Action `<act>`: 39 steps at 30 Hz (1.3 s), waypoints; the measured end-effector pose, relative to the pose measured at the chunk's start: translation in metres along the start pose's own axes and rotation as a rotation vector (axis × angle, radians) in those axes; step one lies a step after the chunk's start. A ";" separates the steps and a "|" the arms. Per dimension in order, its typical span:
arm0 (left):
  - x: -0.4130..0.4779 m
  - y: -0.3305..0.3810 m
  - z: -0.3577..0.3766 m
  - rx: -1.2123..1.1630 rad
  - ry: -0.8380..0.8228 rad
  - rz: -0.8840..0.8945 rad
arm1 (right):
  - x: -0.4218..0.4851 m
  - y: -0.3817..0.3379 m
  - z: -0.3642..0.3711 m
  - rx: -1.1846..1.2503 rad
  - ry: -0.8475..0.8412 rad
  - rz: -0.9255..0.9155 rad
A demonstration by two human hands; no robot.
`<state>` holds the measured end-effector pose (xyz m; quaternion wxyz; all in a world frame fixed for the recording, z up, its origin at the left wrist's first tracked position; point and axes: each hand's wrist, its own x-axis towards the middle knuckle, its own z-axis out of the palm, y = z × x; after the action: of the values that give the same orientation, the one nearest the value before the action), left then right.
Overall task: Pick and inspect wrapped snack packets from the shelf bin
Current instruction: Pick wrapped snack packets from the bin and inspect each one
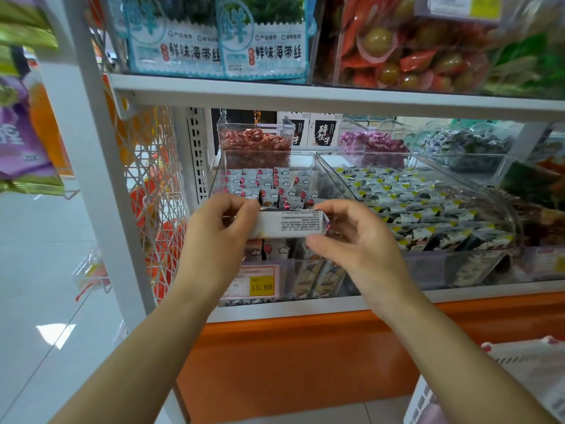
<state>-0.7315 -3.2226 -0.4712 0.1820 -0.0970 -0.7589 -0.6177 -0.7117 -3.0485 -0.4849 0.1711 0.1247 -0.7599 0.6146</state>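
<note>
White snack packet [286, 224] held level above the clear bin [308, 166], left hand [214, 237] and right hand [351, 237] pinching its ends.

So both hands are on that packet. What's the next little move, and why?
Probably flip the packet over to check its other side. The left hand and right hand each pinch one end, only the fine-print side faces the camera, and the packet sits in front of the clear bin.
</note>
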 end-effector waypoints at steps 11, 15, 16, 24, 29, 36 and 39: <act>0.038 -0.020 0.014 1.050 -0.388 0.242 | 0.093 -0.010 0.002 -0.383 0.224 -0.129; 0.039 -0.026 0.014 1.151 -0.534 0.224 | 0.126 0.000 0.014 -0.657 0.053 -0.179; 0.038 -0.026 0.014 1.150 -0.535 0.226 | 0.132 0.002 0.018 -0.745 -0.014 -0.172; 0.034 -0.023 0.013 1.082 -0.483 0.220 | 0.144 0.013 0.046 -1.085 -0.464 -0.119; 0.036 -0.018 0.006 1.153 -0.435 0.235 | 0.159 0.008 0.037 -0.876 -0.413 -0.021; 0.036 -0.016 0.002 1.115 -0.453 0.205 | 0.180 0.028 0.045 -1.155 -0.346 -0.081; 0.035 -0.017 0.001 1.114 -0.453 0.204 | 0.184 0.035 0.055 -1.319 -0.372 -0.087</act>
<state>-0.7706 -3.2278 -0.4731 0.0976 -0.1884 -0.9746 -0.0715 -0.8993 -3.0909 -0.4499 0.1024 0.1285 -0.9863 -0.0160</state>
